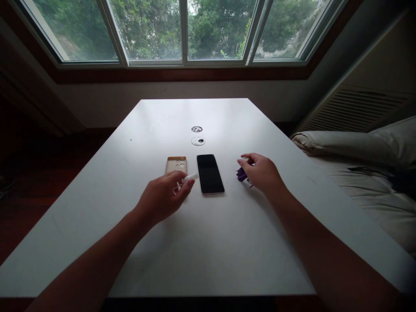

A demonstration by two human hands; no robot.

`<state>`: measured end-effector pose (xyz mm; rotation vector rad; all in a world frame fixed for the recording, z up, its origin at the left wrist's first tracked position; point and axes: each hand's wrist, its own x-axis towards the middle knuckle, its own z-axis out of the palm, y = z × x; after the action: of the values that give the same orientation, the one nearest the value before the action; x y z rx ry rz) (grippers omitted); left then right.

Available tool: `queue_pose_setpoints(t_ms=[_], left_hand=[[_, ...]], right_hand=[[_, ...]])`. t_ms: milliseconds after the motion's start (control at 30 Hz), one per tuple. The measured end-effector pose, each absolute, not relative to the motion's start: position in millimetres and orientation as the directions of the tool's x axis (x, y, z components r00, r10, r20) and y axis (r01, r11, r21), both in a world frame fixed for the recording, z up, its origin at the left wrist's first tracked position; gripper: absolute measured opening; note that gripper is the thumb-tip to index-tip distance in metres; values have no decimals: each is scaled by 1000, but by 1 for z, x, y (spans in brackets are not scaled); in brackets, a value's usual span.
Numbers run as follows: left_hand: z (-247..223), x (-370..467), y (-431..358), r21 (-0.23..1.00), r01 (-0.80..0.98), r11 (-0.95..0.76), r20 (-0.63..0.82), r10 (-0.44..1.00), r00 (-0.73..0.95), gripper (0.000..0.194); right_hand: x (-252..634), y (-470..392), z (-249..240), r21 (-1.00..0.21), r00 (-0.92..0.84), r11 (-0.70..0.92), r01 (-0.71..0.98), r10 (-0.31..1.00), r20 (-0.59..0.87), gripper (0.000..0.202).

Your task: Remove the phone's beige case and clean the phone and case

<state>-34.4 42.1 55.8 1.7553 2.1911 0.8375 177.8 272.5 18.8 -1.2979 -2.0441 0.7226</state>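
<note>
My left hand (165, 193) is closed on a small white tube-shaped piece (191, 177) that sticks out past the fingertips toward the phone. Thin white strands show between those fingers. A tan phone case (172, 164) lies just beyond this hand, partly covered by it. Between my hands a smartphone (210, 174) lies flat with its dark screen up. My right hand (262, 170) is pinched, with a small whitish bit at its fingertips too small to name. Directly below those fingers is a dark purple bundle (241, 174) with thin strands; whether the hand touches it I cannot tell.
Two round cable-hole covers (198, 141) are set in the white table (208, 247) beyond the phone. A window (184, 65) rises behind the table's far edge. To the right lies pale bedding (344, 145) with a dark item on it.
</note>
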Motion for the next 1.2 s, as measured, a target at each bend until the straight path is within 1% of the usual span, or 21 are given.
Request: queue_pose_setpoints(t_ms=[133, 200, 300, 367, 433, 467, 500, 533, 567, 633, 700, 767, 833, 867, 933, 1100, 1200], left_hand=[[57, -33, 41, 575, 809, 120, 186, 944, -272, 44], [57, -33, 41, 590, 799, 113, 190, 943, -274, 44], [57, -33, 40, 597, 795, 111, 202, 938, -283, 44], [58, -33, 40, 597, 794, 114, 208, 934, -291, 44], [59, -33, 39, 604, 788, 117, 209, 931, -299, 44], [60, -34, 39, 610, 784, 117, 209, 930, -302, 44], [60, -34, 38, 618, 777, 116, 208, 930, -304, 44], [60, -35, 38, 631, 767, 115, 204, 930, -307, 44], [60, -35, 37, 648, 753, 115, 194, 931, -309, 45], [60, -36, 37, 705, 699, 117, 155, 937, -313, 47], [59, -35, 39, 800, 590, 111, 91, 949, -301, 48], [59, -34, 40, 905, 413, 99, 13, 966, -258, 48], [59, -32, 42, 968, 234, 96, -46, 977, -208, 48], [59, -32, 43, 980, 172, 99, -65, 979, -192, 48], [59, -31, 43, 988, 116, 104, -82, 979, -184, 47], [63, -30, 41, 990, 113, 81, -64, 988, -142, 41], [66, -26, 39, 991, 127, 33, -19, 994, -107, 36]], right_hand=[[181, 296, 1, -652, -317, 297, 697, 944, 91, 37], [181, 299, -1, -626, -308, 274, 730, 950, 55, 42], [181, 295, 6, -590, -286, 271, 760, 956, 70, 62], [179, 287, 17, -608, -252, 273, 745, 960, 123, 70], [175, 276, 30, -704, -214, 282, 652, 959, 186, 64], [173, 269, 36, -787, -206, 281, 550, 958, 199, 59], [169, 261, 41, -873, -208, 244, 423, 963, 169, 54], [166, 253, 45, -942, -210, 166, 290, 972, 107, 50], [163, 244, 49, -983, -258, 67, 172, 966, 21, 47], [157, 227, 55, -992, -419, -126, -18, 902, -106, 40], [153, 211, 56, -954, -565, -277, -116, 808, -166, 32], [151, 198, 54, -918, -660, -370, -145, 727, -188, 32], [150, 189, 49, -899, -714, -418, -129, 669, -209, 38], [150, 186, 45, -897, -728, -424, -122, 653, -209, 41], [149, 183, 40, -908, -745, -403, -114, 639, -190, 47], [148, 175, 33, -959, -750, -270, -83, 650, -118, 59], [150, 168, 32, -981, -756, -161, -106, 654, -25, 59]])
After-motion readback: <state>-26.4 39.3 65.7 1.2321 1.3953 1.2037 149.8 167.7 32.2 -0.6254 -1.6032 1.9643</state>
